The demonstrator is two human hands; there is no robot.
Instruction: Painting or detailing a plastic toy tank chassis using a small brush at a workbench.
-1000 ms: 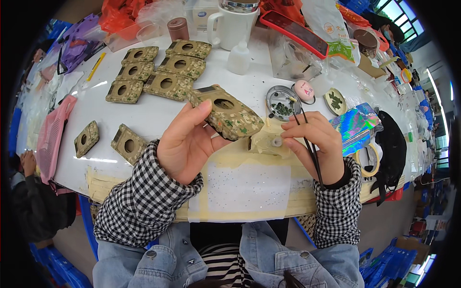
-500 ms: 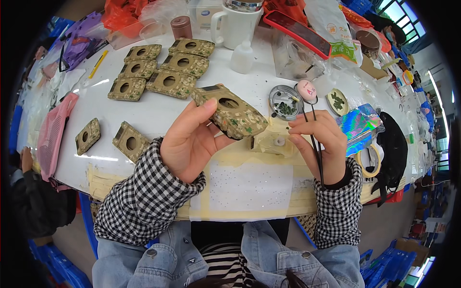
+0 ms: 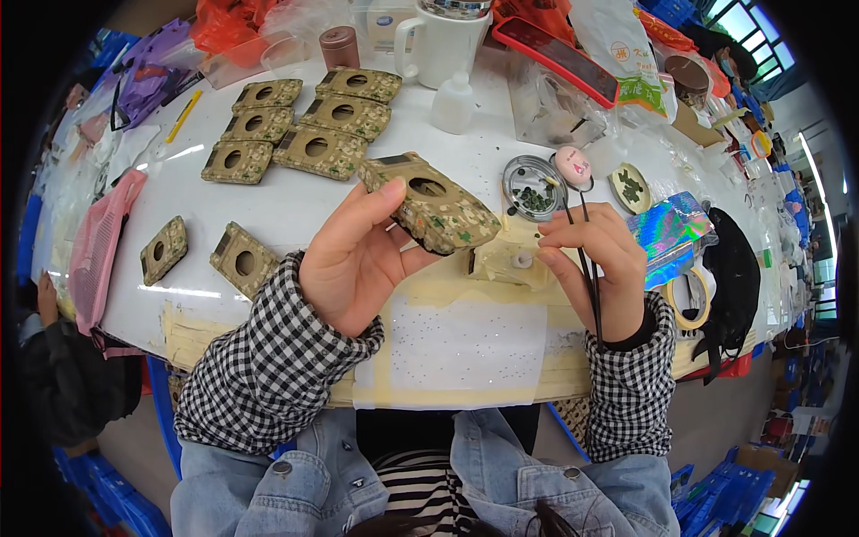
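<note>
My left hand (image 3: 358,259) holds a camouflage-patterned rectangular case (image 3: 432,204) with a round hole, tilted above the white table (image 3: 295,206). My right hand (image 3: 595,264) pinches black tweezers (image 3: 586,259), their tips pointing toward a small round dish (image 3: 530,186) of dark green bits. Just below the held case a small cream-coloured block (image 3: 512,264) rests on the taped work area, between my two hands.
Several more camouflage cases (image 3: 304,121) lie in rows at the back left; two others (image 3: 206,253) sit near the left edge. A white mug (image 3: 452,40), a small bottle (image 3: 454,103), a second round dish (image 3: 631,186), iridescent foil (image 3: 671,228), a tape roll (image 3: 687,300) and a pink item (image 3: 98,246) surround the work area.
My right hand has moved the tweezers up toward the round dish. My left hand keeps the case in nearly the same place.
</note>
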